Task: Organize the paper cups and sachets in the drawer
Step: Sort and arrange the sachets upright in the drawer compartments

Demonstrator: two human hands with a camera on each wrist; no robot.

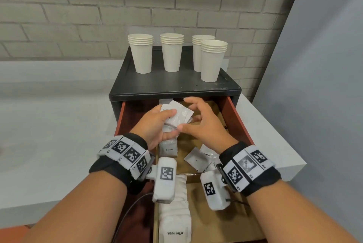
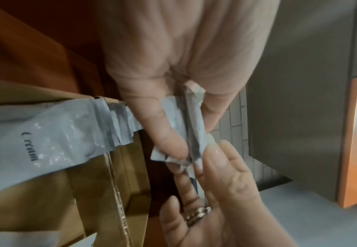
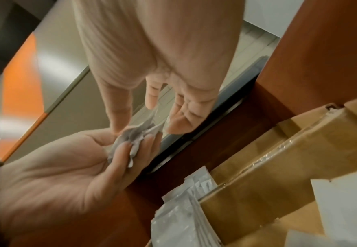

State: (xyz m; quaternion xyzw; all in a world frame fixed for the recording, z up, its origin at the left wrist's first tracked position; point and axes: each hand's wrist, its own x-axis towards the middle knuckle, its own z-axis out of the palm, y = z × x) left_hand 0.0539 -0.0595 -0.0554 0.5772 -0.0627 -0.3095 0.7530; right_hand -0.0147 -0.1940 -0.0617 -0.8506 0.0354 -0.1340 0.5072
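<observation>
My left hand (image 1: 157, 124) grips a bunch of white sachets (image 1: 176, 117) over the back of the open drawer (image 1: 235, 117); the wrist views show the bunch (image 2: 186, 123) (image 3: 131, 140) pinched between its thumb and fingers. My right hand (image 1: 202, 124) is right beside it, fingers spread and loose, with the thumb touching the bunch's lower edge. Several stacks of white paper cups (image 1: 171, 54) stand on top of the black cabinet (image 1: 172, 87).
Cardboard dividers (image 1: 212, 113) line the drawer. A packed row of sachets runs along its left compartment, marked Cream (image 1: 169, 149) (image 2: 46, 138) and White Sugar (image 1: 174, 227). Loose sachets (image 1: 196, 159) lie in the right compartment. Grey counter (image 1: 49, 124) flanks the cabinet.
</observation>
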